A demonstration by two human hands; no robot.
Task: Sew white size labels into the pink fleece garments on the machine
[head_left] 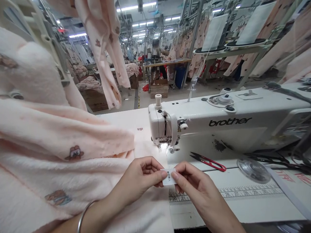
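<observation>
A small white fabric label [168, 180] with dark printed characters is stretched between my two hands, just in front of the sewing machine's needle area. My left hand [143, 173] pinches its left edge between thumb and fingers. On the label's other edge, my right hand [191, 179] has the same kind of pinch. The white sewing machine [189, 123] has its lamp lit over the presser foot. Pale pink fleece fabric [97, 174] with bear prints lies under my left forearm and spreads across the left side of the table.
Red-handled thread snips [209, 161] lie on the machine bed to the right. Beyond them are a clear round dish [254, 171] and black scissors [274, 158]. A printed ruler [233, 193] runs along the table's front. Thread cones [215, 34] stand behind the machine, and pink garments [104, 48] hang at the left.
</observation>
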